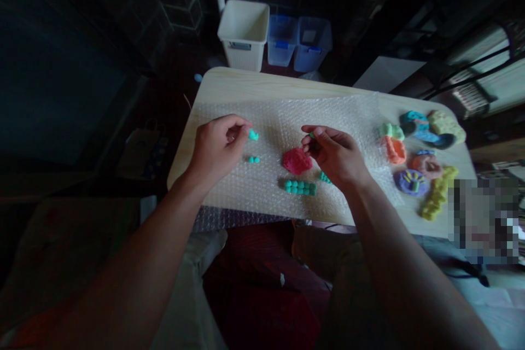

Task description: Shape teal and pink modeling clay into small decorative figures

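Observation:
My left hand is closed in a pinch at a teal lump of modelling clay above the bubble wrap. Two small teal clay balls lie just below it. My right hand pinches a small green bit of clay between thumb and fingers. Under its fingertips sits a flattened red clay lump. Rows of teal clay balls are pressed together nearer the front edge. Another teal clay piece is partly hidden by my right hand.
Bubble wrap covers much of the wooden table. Clay models stand at the right, including an orange one, a purple disc and a yellow strip. A white bin and blue-tinted boxes stand beyond the table.

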### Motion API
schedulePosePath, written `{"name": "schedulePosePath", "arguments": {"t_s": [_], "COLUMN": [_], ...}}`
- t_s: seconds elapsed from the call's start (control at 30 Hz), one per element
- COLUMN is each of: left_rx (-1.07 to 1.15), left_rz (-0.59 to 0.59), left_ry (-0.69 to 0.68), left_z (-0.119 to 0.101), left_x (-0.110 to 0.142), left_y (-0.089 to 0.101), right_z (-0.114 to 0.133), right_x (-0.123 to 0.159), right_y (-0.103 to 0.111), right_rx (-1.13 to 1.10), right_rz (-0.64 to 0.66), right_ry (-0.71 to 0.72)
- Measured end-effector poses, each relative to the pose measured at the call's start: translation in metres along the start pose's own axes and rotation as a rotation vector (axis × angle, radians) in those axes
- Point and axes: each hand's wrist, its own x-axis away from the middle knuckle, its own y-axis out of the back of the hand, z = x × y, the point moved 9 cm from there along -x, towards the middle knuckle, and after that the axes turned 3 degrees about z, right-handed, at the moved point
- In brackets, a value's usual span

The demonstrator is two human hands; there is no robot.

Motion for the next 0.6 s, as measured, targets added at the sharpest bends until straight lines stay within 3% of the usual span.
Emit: {"name": "schedulePosePath", "arguments": {"t_s": [0.33,0.6], "left_rx": [-0.057,-0.046], "left_rz": [0.003,-0.008], "left_ry": [0.028,0.024], "left_z": [0.018,0.015], "left_x": [-0.006,-0.006], "left_y": [-0.002,-0.001], "right_z": [-0.004,-0.001], "right_x": [-0.001,0.001], "right_y": [0.001,-0.005], "right_rx": [-0.065,-0.033], "right_rz": [-0.005,0.017], "right_ry": [-0.009,-0.004]}}
